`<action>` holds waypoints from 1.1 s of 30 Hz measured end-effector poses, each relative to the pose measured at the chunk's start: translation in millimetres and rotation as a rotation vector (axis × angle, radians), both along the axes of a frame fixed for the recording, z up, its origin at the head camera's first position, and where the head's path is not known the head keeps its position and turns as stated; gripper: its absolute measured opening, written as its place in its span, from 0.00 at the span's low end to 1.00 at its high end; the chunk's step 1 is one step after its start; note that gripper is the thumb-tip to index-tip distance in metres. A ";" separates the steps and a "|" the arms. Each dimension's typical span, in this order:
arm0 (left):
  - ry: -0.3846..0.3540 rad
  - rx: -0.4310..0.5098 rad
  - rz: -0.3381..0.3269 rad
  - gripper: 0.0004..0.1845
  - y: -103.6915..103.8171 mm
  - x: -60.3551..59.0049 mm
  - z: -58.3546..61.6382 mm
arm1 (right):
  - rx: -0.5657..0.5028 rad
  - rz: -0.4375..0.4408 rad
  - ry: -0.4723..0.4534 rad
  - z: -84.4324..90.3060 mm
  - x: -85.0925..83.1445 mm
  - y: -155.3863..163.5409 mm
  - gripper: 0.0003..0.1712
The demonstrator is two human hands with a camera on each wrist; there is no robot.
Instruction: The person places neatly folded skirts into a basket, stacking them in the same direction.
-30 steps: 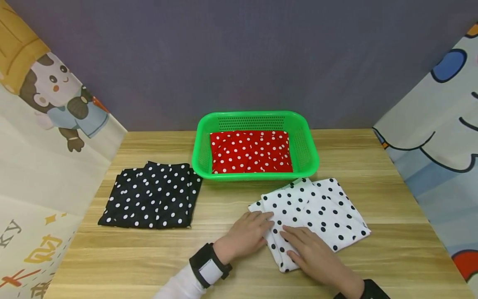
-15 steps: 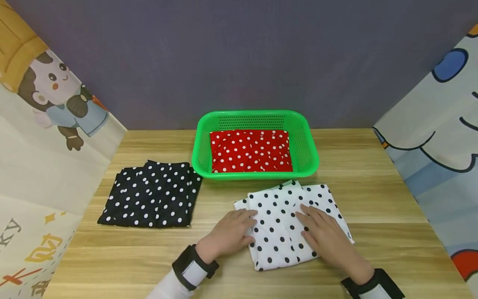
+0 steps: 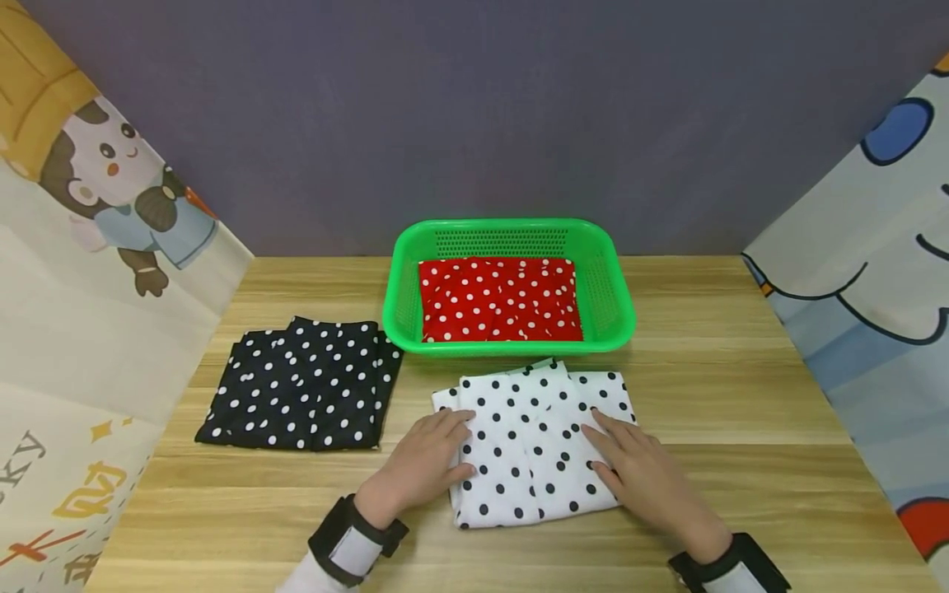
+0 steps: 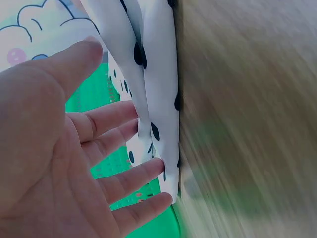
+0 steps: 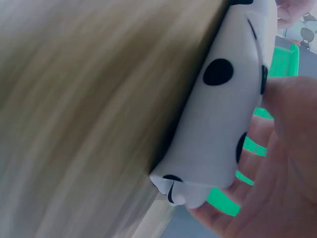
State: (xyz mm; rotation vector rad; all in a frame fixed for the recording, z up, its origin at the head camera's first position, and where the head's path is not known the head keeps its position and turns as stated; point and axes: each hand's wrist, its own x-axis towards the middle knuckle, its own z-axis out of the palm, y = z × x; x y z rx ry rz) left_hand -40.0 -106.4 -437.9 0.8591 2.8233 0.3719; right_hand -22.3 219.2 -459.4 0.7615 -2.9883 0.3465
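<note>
Both hands lie flat with straight, relaxed fingers on a folded white cloth with black dots [image 3: 534, 445]: the left hand [image 3: 426, 461] presses its left edge, the right hand [image 3: 630, 473] its right part. Neither grasps it. This cloth rests on the wooden surface [image 3: 741, 395], just in front of a green basket [image 3: 619, 296] holding a red dotted cloth [image 3: 500, 301]. A black dotted cloth [image 3: 300, 387] lies to the left.
</note>
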 end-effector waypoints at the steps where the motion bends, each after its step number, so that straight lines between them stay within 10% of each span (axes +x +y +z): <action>1: -0.002 0.003 0.008 0.28 -1.6 0.0 0.0 | 0.000 -0.003 -0.002 -0.2 0.4 -2.3 0.28; 27: 0.026 0.032 0.108 0.26 -26.0 1.6 4.2 | -0.029 -0.026 -0.016 1.1 1.8 -39.8 0.29; 33: 0.058 0.029 0.233 0.28 -22.1 4.3 4.7 | -0.115 -0.158 -0.062 7.1 -2.8 -35.2 0.29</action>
